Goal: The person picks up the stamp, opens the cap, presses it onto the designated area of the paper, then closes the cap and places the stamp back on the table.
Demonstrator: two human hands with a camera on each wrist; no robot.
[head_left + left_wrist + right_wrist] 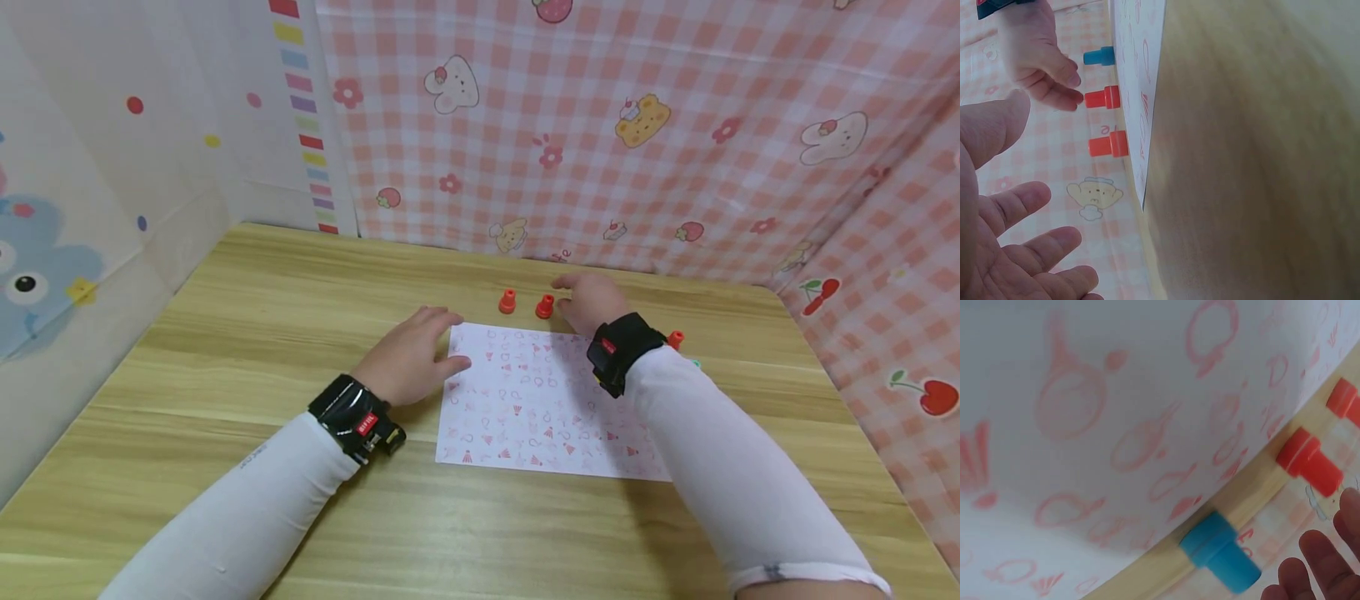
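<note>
left hand (408,354): at the far left corner of the printed paper (480,425) on the desk (360,283), fingers spread apart, holding nothing; contact cannot be told. right hand (594,302): beside an upright red stamp (545,307), fingers loosely apart and empty; touch unclear. second red stamp (507,302): upright, farther left, likewise just beyond the paper's far edge. blue stamp (1219,551): upright along that edge, near the right hand.
</note>
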